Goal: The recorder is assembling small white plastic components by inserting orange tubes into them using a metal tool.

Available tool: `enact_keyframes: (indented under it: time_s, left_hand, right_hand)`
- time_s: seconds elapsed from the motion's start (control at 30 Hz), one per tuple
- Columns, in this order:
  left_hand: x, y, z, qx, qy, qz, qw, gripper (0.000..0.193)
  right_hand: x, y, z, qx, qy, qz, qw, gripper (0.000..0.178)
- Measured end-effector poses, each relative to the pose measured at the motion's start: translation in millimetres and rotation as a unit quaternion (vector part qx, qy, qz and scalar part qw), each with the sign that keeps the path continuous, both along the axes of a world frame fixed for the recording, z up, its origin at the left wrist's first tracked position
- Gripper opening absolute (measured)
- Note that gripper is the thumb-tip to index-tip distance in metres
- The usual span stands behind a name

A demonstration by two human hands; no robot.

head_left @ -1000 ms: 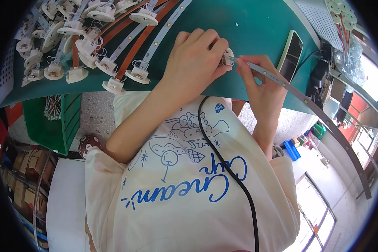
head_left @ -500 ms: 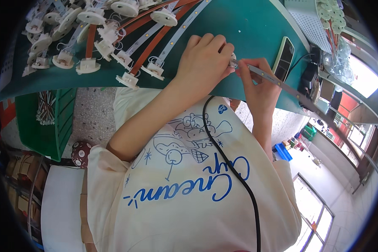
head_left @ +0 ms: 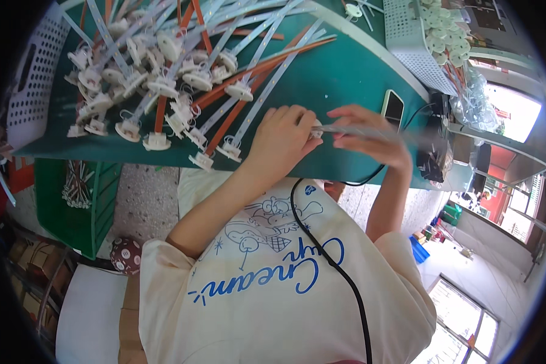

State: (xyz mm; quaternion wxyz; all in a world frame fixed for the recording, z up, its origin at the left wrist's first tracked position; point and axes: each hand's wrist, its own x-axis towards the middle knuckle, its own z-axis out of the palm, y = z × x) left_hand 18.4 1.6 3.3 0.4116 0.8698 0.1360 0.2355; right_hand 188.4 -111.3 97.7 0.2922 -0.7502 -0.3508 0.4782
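Note:
My left hand (head_left: pixel 283 134) is closed over the green table top, its fingers round a small white round end cap (head_left: pixel 316 128), mostly hidden by them. From that cap an LED strip (head_left: pixel 370 131) runs to the right, smeared by motion. My right hand (head_left: pixel 373 138) is beside the strip, its thumb and fingers spread apart and partly blurred; the strip crosses in front of it. To the left lies a heap of LED strips (head_left: pixel 262 104) and orange-brown strips (head_left: pixel 223 130) with white round end caps (head_left: pixel 157 141) wired at their ends.
A phone (head_left: pixel 393 109) lies at the right of the green table (head_left: pixel 340 79). White perforated baskets stand at the far right (head_left: pixel 408 51) and left (head_left: pixel 37 91). A green crate (head_left: pixel 106 206) sits below the table's left side. A black cable (head_left: pixel 340 270) runs down over my shirt.
My right hand has let go of the strip near the cap and spread its fingers. The left hand keeps its hold. The view has shifted, showing more of the table.

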Motion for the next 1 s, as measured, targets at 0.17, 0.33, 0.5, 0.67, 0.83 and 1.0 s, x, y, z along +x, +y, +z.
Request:
enact_keyframes:
  time_s: [0.17,0.33,0.5,0.67,0.83,1.0]
  left_hand:
    - [-23,20,36,-0.087,0.055,0.034,0.994,0.043]
    - [-50,50,78,-0.057,0.173,0.088,0.979,0.057]
    - [-50,74,86,0.090,0.099,0.229,0.964,0.074]
    - [-32,49,74,0.076,-0.047,0.189,0.978,0.063]
    - [-6,12,58,-0.016,-0.074,0.067,0.995,0.062]
    - [4,11,48,-0.025,-0.084,0.096,0.991,0.067]
  right_hand:
    - [114,82,-32,0.078,-0.182,0.001,0.980,0.039]
    - [176,167,-78,0.106,-0.462,-0.055,0.879,0.046]
    - [178,165,-50,0.119,-0.334,-0.074,0.932,0.033]
    - [135,90,-27,0.285,0.254,-0.157,0.911,0.021]
    - [64,16,-20,0.265,0.340,-0.157,0.889,0.019]
    - [31,-52,17,0.121,0.062,-0.158,0.978,0.021]
